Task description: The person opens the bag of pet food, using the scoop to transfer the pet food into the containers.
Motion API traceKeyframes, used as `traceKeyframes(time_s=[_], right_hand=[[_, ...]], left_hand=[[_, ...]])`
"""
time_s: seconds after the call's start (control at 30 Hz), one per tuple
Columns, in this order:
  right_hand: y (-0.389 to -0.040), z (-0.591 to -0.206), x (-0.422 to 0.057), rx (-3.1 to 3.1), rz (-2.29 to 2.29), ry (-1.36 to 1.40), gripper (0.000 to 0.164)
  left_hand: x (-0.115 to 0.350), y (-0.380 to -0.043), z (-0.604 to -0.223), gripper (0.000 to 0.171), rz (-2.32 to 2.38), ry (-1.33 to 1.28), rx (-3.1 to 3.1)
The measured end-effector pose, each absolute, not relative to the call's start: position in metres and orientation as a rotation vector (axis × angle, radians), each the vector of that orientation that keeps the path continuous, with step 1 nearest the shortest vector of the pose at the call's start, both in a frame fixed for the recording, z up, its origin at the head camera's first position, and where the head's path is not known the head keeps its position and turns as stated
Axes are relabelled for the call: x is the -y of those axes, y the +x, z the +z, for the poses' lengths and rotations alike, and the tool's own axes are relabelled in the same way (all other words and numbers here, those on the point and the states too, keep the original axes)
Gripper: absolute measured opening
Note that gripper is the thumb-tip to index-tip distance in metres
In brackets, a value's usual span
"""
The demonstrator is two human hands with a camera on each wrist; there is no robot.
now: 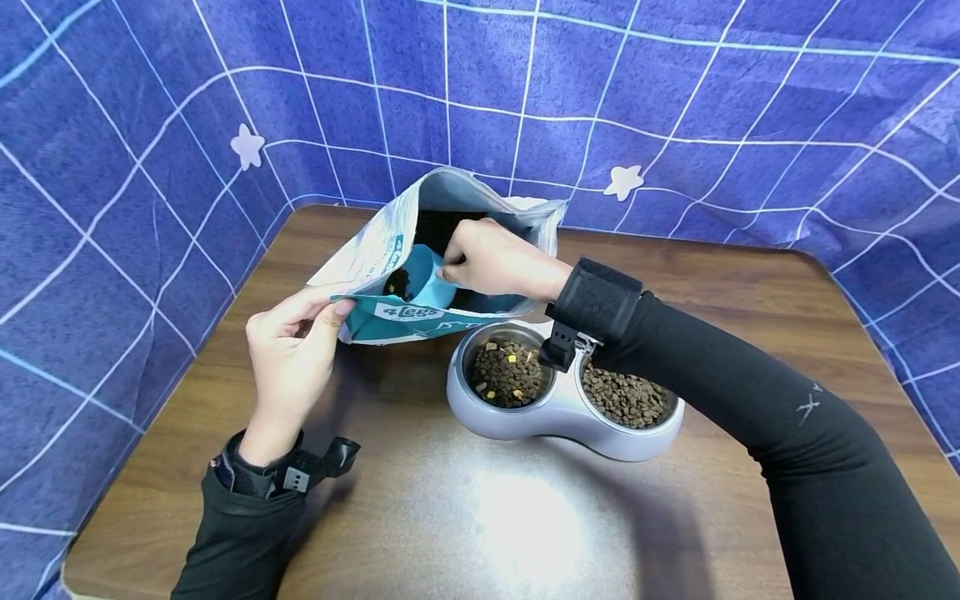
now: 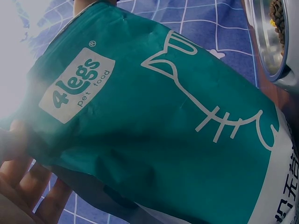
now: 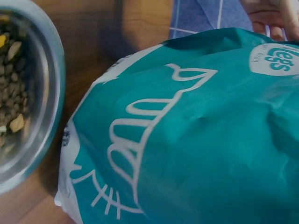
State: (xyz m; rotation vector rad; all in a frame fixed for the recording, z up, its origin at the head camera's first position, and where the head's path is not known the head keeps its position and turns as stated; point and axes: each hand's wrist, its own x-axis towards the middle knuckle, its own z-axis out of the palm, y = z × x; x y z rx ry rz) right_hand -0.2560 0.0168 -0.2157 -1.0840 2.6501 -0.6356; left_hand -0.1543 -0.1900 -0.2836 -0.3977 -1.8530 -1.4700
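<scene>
A teal and white pet food bag (image 1: 367,321) stands tilted with its mouth wide, dark kibble inside. My left hand (image 1: 296,342) pinches the bag's near left rim between thumb and fingers. Inside the bag's mouth, my right hand (image 1: 498,258) holds a light blue scoop (image 1: 429,283) with some kibble in it; the grip on its handle is partly hidden. In the left wrist view the bag's printed front (image 2: 140,107) fills most of the frame, with fingers (image 2: 28,182) at its edge. The right wrist view shows the bag's teal side (image 3: 187,140) and part of the left hand.
Right beside the bag, a grey double feeder (image 1: 517,423) holds two metal bowls. The left bowl has kibble (image 1: 510,375) with pale and yellow bits; the right has plain brown kibble (image 1: 626,396). A blue gridded cloth (image 1: 487,92) hangs behind the wooden table (image 1: 390,483).
</scene>
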Motion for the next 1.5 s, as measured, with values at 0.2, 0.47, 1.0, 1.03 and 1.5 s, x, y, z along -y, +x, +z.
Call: traceKeyframes(time_s=[0.2, 0.47, 1.0, 1.03, 1.5], right_hand=[[-0.255, -0.212, -0.017, -2.612, -0.762, -1.014, 0.045], [-0.259, -0.212, -0.020, -2.615, -0.829, -0.962, 0.024], [-0.253, -0.211, -0.031, -2.628, -0.853, -0.976, 0.022], [-0.252, -0.210, -0.032, -2.629, -0.856, -0.984, 0.022], [-0.242, -0.200, -0.039, -2.637, -0.877, -1.020, 0.022]], left_hand=[[0.189, -0.154, -0.282, 0.014, -1.491, -0.415, 1.841], [0.189, -0.154, -0.282, 0.014, -1.497, -0.412, 1.841], [0.187, -0.153, -0.280, 0.013, -1.464, -0.397, 1.865], [0.187, -0.153, -0.280, 0.013, -1.463, -0.396, 1.865], [0.188, -0.156, -0.281, 0.009, -1.462, -0.392, 1.840]])
